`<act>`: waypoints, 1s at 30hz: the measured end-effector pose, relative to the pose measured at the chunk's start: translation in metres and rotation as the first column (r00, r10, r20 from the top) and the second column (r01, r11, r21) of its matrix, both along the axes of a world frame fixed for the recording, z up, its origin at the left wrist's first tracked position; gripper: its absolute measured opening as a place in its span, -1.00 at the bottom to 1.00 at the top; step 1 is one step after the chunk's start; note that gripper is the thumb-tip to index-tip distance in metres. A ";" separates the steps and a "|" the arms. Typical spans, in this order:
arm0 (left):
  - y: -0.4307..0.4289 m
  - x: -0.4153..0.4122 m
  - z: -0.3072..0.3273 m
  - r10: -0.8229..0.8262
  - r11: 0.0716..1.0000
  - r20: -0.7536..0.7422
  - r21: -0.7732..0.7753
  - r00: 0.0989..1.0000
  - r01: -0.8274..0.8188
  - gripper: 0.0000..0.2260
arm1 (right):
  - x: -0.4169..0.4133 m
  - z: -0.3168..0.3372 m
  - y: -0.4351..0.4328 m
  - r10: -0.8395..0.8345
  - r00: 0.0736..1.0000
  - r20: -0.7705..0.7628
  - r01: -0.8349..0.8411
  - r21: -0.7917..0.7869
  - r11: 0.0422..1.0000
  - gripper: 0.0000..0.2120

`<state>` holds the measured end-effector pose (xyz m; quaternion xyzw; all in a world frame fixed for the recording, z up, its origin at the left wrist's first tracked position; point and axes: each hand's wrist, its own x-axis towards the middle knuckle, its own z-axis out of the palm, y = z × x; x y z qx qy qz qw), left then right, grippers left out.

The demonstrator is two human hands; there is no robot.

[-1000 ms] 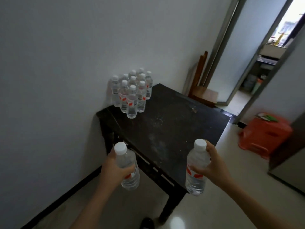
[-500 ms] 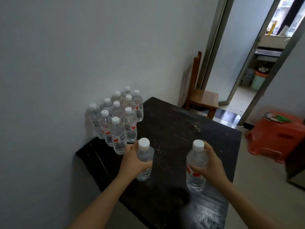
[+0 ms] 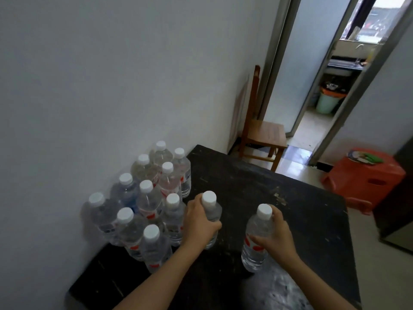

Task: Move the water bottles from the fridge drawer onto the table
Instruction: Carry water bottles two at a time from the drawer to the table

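Black table [image 3: 279, 198] filled more of lower frame than half second before; bottle cluster [image 3: 147, 198] at left-centre loomed nearer; left hand [image 3: 199, 222] had advanced, closed round bottle [image 3: 211, 211] just beside cluster; right hand [image 3: 274, 236] wrapped second bottle [image 3: 257, 238], lower centre, upright above tabletop.

Dark scuffed wooden table [image 3: 257, 189] against pale wall. Cluster of 10 clear plastic water bottles with white caps [image 3: 147, 204] at table's 9 o'clock edge. Left hand [image 3: 200, 222] grips 1 upright bottle [image 3: 211, 211] just beside cluster; right hand [image 3: 273, 237] grips another upright bottle [image 3: 257, 240] at 5 o'clock. Wooden chair [image 3: 262, 133] at 12 o'clock, orange plastic stool [image 3: 366, 177] at 2 o'clock.
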<state>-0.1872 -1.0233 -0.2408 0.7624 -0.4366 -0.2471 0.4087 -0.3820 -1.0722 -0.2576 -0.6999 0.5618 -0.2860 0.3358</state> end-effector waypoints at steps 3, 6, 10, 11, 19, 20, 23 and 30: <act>-0.028 0.006 0.000 0.153 0.986 -0.022 -0.070 0.988 -0.154 -0.29 | 0.039 0.004 -0.033 -0.042 0.999 0.021 0.042 0.013 0.999 -0.13; -0.046 0.001 -0.006 0.257 0.964 -0.037 -0.067 0.966 -0.259 -0.29 | 0.074 0.002 -0.066 0.001 1.000 0.028 -0.001 0.011 1.000 -0.18; -0.068 0.005 -0.017 0.404 0.903 -0.078 -0.123 0.911 -0.411 -0.45 | 0.115 0.000 -0.106 0.142 0.989 -0.048 -0.141 0.021 0.990 -0.28; -0.072 0.006 -0.020 0.426 0.891 -0.070 -0.139 0.902 -0.432 -0.51 | 0.124 0.000 -0.115 0.177 0.982 -0.062 -0.175 0.039 0.984 -0.30; -0.082 0.020 -0.018 0.458 0.876 -0.048 -0.147 0.888 -0.460 -0.65 | 0.185 -0.010 -0.140 0.315 0.949 0.002 -0.315 0.061 0.947 -0.38; -0.080 0.021 -0.017 0.454 0.878 -0.039 -0.148 0.890 -0.455 -0.63 | 0.189 -0.011 -0.141 0.320 0.947 0.017 -0.321 0.071 0.945 -0.38; -0.080 0.022 -0.009 0.444 0.883 -0.041 -0.152 0.895 -0.445 -0.54 | 0.196 -0.011 -0.144 0.370 0.928 0.032 -0.371 0.081 0.925 -0.45; -0.076 0.031 0.015 0.283 0.959 -0.027 -0.029 0.959 -0.283 -0.64 | 0.184 0.008 -0.137 0.457 0.889 0.035 -0.451 0.250 0.857 -0.49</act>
